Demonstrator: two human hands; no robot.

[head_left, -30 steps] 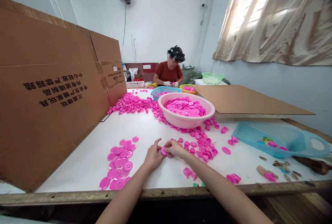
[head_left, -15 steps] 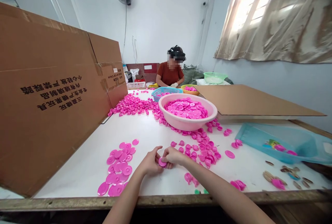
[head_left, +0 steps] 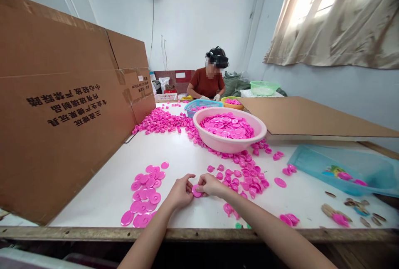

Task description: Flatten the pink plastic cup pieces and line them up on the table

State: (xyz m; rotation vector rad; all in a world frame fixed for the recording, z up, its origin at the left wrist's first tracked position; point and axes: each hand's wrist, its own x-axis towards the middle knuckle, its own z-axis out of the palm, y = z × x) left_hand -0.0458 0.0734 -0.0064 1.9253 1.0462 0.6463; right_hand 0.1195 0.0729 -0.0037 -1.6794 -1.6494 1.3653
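Note:
My left hand (head_left: 181,192) and my right hand (head_left: 211,185) meet above the white tabletop. Between their fingertips is a round pink plastic disc (head_left: 196,191), its flat face toward me. The right thumb and fingers pinch its right side; the left fingers curl against its left edge, partly hidden. A loose spread of similar pink discs (head_left: 144,194) lies left of my left hand. Right of my right hand are small pink cup-shaped pieces (head_left: 249,175), several with a spout-like tip.
A pink basin (head_left: 230,144) full of discs stands mid-table, with a heap of small pink pieces (head_left: 163,121) behind. A large cardboard box (head_left: 71,144) walls the left. At right are a blue tray (head_left: 314,165) and nut shells (head_left: 330,211). A co-worker (head_left: 207,82) sits opposite.
The view has tilted down and shifted slightly left. Both hands keep hold of the pink disc, which is turned a little more toward me. The co-worker's hands have moved apart.

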